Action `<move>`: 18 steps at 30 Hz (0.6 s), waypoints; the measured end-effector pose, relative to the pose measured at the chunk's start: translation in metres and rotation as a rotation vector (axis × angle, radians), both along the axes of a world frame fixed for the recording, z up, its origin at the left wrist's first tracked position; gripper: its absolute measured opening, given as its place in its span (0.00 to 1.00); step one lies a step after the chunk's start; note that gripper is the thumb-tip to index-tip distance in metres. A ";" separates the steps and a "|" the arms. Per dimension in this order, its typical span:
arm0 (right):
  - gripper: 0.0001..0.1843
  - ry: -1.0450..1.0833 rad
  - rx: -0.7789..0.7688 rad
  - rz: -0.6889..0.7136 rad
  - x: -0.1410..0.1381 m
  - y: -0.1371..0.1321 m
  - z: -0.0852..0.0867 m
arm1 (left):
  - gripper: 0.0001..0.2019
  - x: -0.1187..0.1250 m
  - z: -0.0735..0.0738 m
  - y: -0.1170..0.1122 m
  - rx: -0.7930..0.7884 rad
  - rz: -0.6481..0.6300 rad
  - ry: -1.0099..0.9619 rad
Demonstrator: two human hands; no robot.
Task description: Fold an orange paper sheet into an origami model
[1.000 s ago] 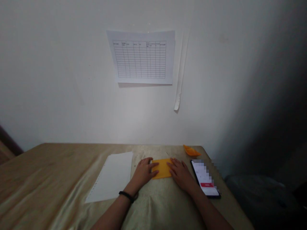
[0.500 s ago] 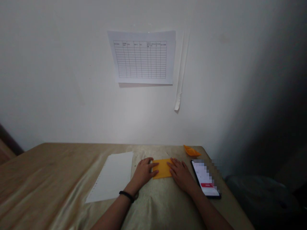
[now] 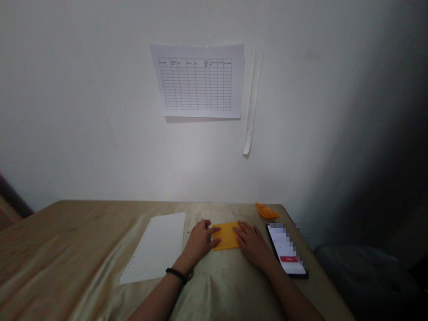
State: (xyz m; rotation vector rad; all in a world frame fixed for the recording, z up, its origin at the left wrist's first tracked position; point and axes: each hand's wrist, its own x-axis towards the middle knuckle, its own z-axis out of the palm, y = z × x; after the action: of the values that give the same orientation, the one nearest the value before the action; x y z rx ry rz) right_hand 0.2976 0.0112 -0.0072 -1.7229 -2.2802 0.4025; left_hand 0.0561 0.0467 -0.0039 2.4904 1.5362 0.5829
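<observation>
A folded orange paper (image 3: 227, 235) lies flat on the beige cloth-covered table (image 3: 83, 240). My left hand (image 3: 199, 240) rests on its left edge with the fingers stretched flat and the fingertips on the paper. My right hand (image 3: 251, 243) lies on the paper's right edge, fingers also flat and spread. Both hands press down on the sheet. A black band circles my left wrist.
A white perforated sheet (image 3: 155, 252) lies left of my hands. A phone (image 3: 286, 255) with a lit screen lies at the right, near the table edge. A small folded orange paper piece (image 3: 266, 211) sits at the back right. A printed grid sheet (image 3: 199, 81) hangs on the wall.
</observation>
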 end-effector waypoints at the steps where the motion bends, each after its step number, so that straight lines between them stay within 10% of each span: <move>1: 0.26 -0.002 -0.003 0.003 0.000 0.000 0.000 | 0.19 0.000 0.001 0.000 -0.001 0.000 0.004; 18: 0.27 -0.057 -0.003 0.010 -0.001 0.001 -0.003 | 0.28 0.012 0.003 -0.014 0.051 0.058 0.125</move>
State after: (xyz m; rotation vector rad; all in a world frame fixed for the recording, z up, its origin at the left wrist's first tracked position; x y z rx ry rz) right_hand 0.2963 0.0121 -0.0103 -1.7465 -2.3299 0.3643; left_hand 0.0682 0.0323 -0.0012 2.5723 1.6622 0.4891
